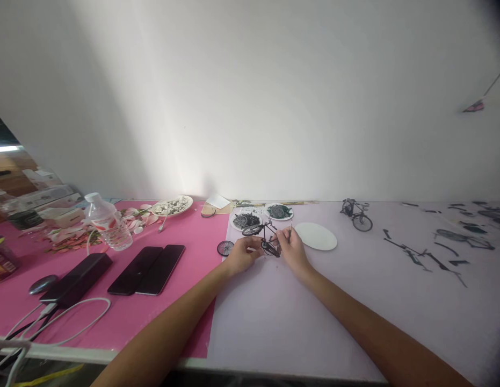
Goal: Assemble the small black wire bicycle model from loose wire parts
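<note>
A small dark model bicycle [269, 232] is tilted above the pale half of the table, its wheel toward the left. My left hand [244, 253] is closed on its lower left side, fingers pinched. My right hand [293, 248] is also closed, at the bicycle's right side, with a thin light-coloured stick [290, 230] poking up from the fingers; its kind is not clear. A loose spoked wheel [225, 248] lies beside my left hand. Behind the hands stand a white plate of dark wheels [232, 221] and another with dark green parts [291, 217]. A white oval plate [318, 236] is at right.
Another model bicycle [356, 215] stands at the back right, near scattered dark bicycle parts [427, 255]. On the pink side are two phones [159, 270], a black power block [77, 279] with cables, a plastic bottle [108, 223] and a plate of pale bits [190, 202]. A white wall [274, 107] closes the back.
</note>
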`<state>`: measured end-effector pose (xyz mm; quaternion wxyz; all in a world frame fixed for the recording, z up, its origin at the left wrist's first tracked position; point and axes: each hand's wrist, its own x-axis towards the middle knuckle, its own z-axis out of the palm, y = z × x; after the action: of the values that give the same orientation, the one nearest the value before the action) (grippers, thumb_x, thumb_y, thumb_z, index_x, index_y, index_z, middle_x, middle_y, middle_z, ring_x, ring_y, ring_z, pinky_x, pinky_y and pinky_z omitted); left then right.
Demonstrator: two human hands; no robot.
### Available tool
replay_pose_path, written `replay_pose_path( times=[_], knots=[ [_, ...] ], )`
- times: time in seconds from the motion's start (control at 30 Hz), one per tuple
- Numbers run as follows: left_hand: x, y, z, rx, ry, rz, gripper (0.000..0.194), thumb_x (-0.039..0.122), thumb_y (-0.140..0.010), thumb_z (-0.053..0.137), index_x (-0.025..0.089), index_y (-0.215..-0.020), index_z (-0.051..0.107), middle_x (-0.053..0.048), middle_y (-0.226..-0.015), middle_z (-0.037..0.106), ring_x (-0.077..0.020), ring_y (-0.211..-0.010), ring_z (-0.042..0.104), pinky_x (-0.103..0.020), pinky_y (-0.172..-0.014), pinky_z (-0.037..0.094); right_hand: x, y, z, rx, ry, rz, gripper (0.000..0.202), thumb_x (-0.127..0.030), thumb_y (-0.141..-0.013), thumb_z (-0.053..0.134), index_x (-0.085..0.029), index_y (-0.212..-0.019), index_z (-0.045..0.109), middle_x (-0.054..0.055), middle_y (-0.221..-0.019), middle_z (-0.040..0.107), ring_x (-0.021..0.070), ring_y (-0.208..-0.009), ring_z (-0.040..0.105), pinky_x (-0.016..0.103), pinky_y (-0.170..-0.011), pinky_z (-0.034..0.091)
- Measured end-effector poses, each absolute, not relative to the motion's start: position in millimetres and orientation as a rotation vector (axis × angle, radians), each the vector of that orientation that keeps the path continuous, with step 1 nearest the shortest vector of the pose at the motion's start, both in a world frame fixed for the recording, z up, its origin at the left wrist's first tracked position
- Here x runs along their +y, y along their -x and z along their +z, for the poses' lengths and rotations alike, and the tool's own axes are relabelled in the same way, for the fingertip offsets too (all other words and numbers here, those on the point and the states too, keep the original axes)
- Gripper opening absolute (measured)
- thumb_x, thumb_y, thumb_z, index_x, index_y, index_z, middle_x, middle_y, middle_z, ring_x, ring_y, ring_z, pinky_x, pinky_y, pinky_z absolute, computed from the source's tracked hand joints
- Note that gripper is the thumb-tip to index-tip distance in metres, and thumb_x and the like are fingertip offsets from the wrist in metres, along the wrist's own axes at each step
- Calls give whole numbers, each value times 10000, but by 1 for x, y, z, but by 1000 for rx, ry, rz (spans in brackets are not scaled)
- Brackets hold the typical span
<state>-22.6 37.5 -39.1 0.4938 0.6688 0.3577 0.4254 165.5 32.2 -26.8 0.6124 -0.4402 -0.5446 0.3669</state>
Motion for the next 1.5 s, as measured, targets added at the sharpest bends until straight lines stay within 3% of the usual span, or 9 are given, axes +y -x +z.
replay_pose_path(
  times=[0.2, 0.33, 0.7, 0.93, 1.07, 1.33, 1.5],
  knots=[
    [35, 20, -37, 933, -1508, 1080, 502, 197, -751, 822, 136, -1210, 628, -123, -1070, 725, -157, -862, 684, -270, -752, 523, 38, -169, -25, -1088, 993, 907, 551, -617, -749, 756, -272, -830, 335, 9, -794, 689, 221, -765, 693, 255, -471, 469],
    [31, 19, -34, 965, -1492, 1103, 573, 167, -733, 837, 136, -1240, 571, -125, -1053, 728, -149, -815, 682, -268, -715, 521, 39, -170, -25, -965, 961, 1021, 574, -501, -670, 840, -272, -833, 339, 17, -847, 700, 237, -904, 697, 237, -481, 471],
    [36, 20, -48, 1001, -1566, 1104, 508, 163, -730, 822, 158, -1155, 544, -69, -978, 725, -102, -708, 637, -244, -670, 497, 43, -175, -27, -726, 897, 1251, 508, -269, -601, 857, -266, -782, 382, 19, -882, 754, 218, -743, 680, 276, -474, 474],
    [32, 17, -38, 1019, -1481, 1241, 403, 393, -746, 835, 156, -979, 607, -17, -756, 682, -114, -638, 612, -231, -613, 447, 44, -176, -28, -705, 945, 1266, 493, -212, -580, 843, -258, -757, 385, 45, -941, 763, 241, -807, 706, 278, -471, 485],
    [22, 17, -25, 1040, -1559, 1267, 374, 494, -786, 783, 155, -863, 645, -11, -685, 645, -109, -584, 562, -223, -555, 399, 42, -176, -29, -795, 949, 1238, 489, -256, -615, 855, -260, -766, 389, 56, -962, 753, 270, -878, 714, 294, -482, 500],
    [10, 16, -20, 1069, -2103, 1226, 241, 384, -851, 744, 207, -1011, 704, -44, -980, 707, -107, -632, 539, -248, -644, 438, 28, -168, -18, -856, 922, 1353, 505, -270, -651, 876, -259, -803, 394, 31, -945, 712, 232, -887, 690, 259, -502, 490],
    [12, 17, -22, 1141, -2142, 1236, 199, 344, -871, 723, 222, -1026, 699, -38, -999, 700, -114, -637, 551, -255, -657, 439, 23, -163, -16, -918, 900, 1390, 527, -303, -662, 894, -255, -823, 394, 15, -938, 707, 203, -818, 693, 252, -502, 486]
  ],
)
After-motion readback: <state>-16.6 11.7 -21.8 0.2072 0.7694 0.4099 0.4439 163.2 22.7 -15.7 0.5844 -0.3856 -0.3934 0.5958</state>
